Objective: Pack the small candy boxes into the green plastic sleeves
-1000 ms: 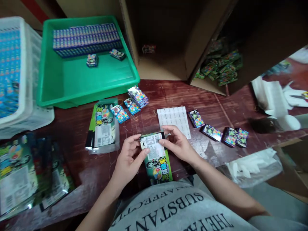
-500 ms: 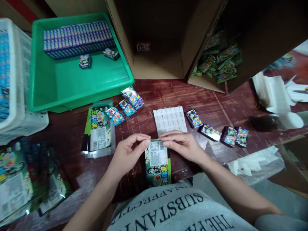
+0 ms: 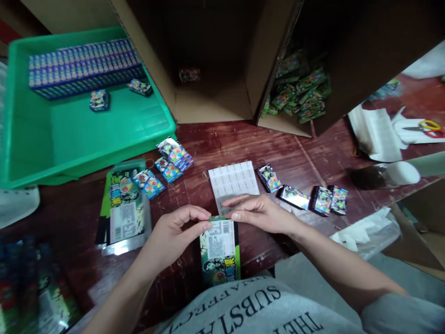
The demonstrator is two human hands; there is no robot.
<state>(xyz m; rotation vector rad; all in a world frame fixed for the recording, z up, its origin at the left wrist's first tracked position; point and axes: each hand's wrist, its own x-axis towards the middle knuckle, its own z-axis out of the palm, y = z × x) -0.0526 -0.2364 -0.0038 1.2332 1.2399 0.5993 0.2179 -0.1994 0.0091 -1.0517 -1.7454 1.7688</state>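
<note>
A flat green-and-black candy package (image 3: 219,250) lies upside down to my view, close against my shirt, with a white barcode label on its upper half. My left hand (image 3: 181,227) is closed, thumb and fingertips pinching the package's far edge near its left corner. On the right side of that edge, my right hand (image 3: 260,213) has its thumb in front and its fingers reaching over behind. Its exact grip is partly hidden. Just beyond the hands lies a sheet of round stickers (image 3: 232,181), partly covered by my right fingers.
Small candy packs (image 3: 174,155) and a similar candy package (image 3: 123,204) lie left; several small boxes (image 3: 294,197) lie right. A green bin (image 3: 86,160), cardboard boxes (image 3: 213,109), a lidded jar (image 3: 403,174), scissors (image 3: 429,127) and a plastic bag (image 3: 368,232) surround the work area.
The view has shifted, so most things sit further left and lower. My right fingers have spread a little from the thumb, while my left hand keeps its pinch.
</note>
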